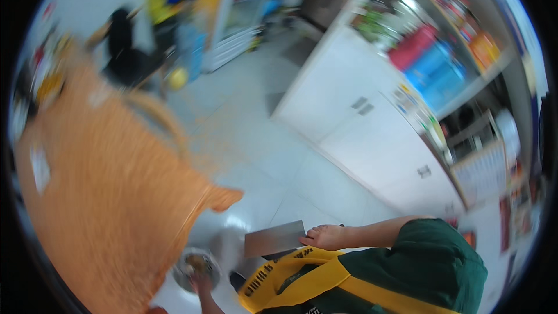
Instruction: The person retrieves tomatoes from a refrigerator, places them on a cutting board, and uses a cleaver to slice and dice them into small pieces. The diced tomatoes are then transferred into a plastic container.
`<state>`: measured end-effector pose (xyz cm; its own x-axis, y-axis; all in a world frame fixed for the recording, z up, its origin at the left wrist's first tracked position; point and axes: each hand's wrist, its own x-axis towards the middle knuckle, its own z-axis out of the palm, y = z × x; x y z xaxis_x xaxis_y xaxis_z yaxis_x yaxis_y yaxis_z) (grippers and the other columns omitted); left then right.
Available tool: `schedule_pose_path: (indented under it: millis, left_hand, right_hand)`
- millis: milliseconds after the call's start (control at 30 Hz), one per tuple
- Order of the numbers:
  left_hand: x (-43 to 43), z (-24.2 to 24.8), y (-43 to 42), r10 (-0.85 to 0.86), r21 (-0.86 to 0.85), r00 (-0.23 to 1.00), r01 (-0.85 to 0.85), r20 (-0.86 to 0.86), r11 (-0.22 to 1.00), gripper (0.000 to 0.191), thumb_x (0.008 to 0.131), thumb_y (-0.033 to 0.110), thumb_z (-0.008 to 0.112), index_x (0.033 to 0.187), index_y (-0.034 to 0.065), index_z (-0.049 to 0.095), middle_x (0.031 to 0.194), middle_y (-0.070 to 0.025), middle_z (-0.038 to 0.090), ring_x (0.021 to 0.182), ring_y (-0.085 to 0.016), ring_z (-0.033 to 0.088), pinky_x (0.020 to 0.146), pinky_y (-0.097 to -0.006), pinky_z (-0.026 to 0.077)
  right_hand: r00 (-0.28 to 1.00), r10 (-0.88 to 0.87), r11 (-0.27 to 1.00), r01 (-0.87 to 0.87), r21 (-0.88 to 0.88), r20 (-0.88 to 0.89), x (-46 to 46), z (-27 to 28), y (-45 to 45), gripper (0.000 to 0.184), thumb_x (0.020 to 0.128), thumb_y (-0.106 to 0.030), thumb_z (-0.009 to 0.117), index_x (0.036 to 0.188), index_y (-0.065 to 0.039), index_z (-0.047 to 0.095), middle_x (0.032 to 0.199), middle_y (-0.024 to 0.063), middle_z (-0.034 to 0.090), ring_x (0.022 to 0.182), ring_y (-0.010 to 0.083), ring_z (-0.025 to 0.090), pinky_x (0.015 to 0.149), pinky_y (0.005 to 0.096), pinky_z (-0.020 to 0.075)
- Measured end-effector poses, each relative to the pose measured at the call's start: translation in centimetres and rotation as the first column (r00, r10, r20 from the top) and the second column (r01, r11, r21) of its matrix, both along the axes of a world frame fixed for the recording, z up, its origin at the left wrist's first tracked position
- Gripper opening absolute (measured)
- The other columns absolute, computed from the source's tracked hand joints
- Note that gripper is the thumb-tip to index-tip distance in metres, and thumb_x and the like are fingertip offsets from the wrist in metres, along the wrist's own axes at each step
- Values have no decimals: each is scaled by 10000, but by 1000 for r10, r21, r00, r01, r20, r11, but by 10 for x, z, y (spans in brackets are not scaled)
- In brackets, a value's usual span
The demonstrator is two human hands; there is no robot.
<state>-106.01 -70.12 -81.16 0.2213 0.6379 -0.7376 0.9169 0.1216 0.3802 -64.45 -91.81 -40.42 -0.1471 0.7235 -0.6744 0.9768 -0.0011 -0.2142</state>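
Note:
My right hand point(327, 236) grips a cleaver point(274, 240) by its handle end, its broad metal blade pointing left in front of my yellow apron point(301, 277). At the lower left, my left hand point(201, 282) is at the near rim of a round metal bowl point(212, 266), beside the table's edge. Something brownish point(196, 265) lies in the bowl; blur hides what it is. My left fingers are partly hidden and blurred, but they appear to hold the bowl.
A table under an orange cover point(113, 174) fills the left, with a loose corner hanging out. A black and wooden chair point(126, 63) stands beyond it. A white cabinet point(348, 117) with laden shelves runs along the right. Tiled floor point(244, 131) lies between them, near a glass-fronted fridge point(244, 13).

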Motion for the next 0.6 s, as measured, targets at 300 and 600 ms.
schedule_pose_path:
  millis: [300,600]
  left_hand:
    - [208,157,23,-92,-120,964,125,248,985,445,959,325,580,1253,-9,592,1203,-209,648,1062,-353,642,918,-465,522]
    - [428,297,-107,-305,-187,939,332,159,925,334,979,282,580,1178,16,616,1079,-178,687,973,-310,681,841,-477,561]
  right_hand:
    - [435,-889,367,864,344,-143,-12,71,-249,509,858,-87,597,1363,-114,540,951,174,610,959,374,639,802,448,544]
    - [-116,-949,-302,599,742,-292,76,100,-485,430,893,-100,627,1315,-123,552,914,174,595,783,389,636,678,487,546]
